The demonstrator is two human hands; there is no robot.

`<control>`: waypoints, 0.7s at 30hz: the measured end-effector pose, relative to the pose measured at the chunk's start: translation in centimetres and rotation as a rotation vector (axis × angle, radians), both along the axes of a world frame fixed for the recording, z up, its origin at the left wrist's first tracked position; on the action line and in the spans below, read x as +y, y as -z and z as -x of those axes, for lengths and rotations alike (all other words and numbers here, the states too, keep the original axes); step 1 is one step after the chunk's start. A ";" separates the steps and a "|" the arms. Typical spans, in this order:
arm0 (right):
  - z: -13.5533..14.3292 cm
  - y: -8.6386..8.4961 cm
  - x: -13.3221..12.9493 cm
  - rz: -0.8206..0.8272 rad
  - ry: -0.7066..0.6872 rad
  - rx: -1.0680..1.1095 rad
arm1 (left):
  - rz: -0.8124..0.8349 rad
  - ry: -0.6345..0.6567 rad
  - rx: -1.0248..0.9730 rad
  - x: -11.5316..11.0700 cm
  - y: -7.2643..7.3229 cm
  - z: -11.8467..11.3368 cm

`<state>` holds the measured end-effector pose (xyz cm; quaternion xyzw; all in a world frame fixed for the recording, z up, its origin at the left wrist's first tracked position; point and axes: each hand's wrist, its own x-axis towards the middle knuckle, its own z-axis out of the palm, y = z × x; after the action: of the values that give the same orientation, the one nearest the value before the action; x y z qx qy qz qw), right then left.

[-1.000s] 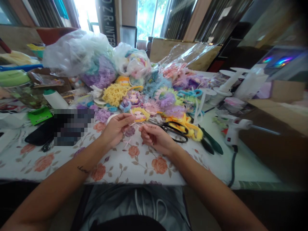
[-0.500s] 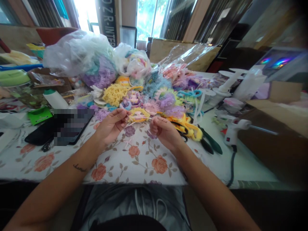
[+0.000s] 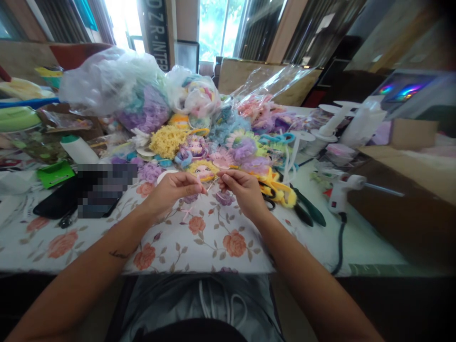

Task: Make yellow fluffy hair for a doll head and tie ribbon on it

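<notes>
My left hand [image 3: 175,191] is closed in a pinch on a thin pale ribbon [image 3: 211,184]. Its other side is pinched by my right hand [image 3: 243,191], fingers curled in. A short slanting piece of the ribbon shows between my fingertips, above the flowered tablecloth [image 3: 210,247]. Just beyond the fingers lies a doll face with yellow hair [image 3: 203,170], partly covered by them. Closer to me, a small pink bow [image 3: 185,214] rests on the cloth. A purple-haired doll face [image 3: 195,146] and a pink flower-shaped piece [image 3: 221,158] lie farther back.
Green-handled pliers [image 3: 309,209] and a white glue gun [image 3: 338,192] are on the right, by a cardboard box [image 3: 399,156]. A black phone [image 3: 53,197], a green holder [image 3: 55,174] and a thread cone [image 3: 79,149] are left. Yarn and plastic bags [image 3: 107,78] crowd the back.
My hands have come closer together and turned, fingertips angled inward. The ribbon, stretched straight across between them before, now shows as a short slanting piece. The view has shifted slightly.
</notes>
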<state>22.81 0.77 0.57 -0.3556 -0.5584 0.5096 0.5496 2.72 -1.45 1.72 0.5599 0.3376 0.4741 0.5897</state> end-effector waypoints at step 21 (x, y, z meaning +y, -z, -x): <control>2.0 1.0 -1.2 -0.117 0.102 -0.167 | 0.195 -0.009 0.008 0.1 1.9 -1.8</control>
<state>20.83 -0.48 -0.43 -0.3921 -0.6123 0.4162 0.5461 4.50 -1.34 -0.14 0.5001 0.3870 0.4397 0.6378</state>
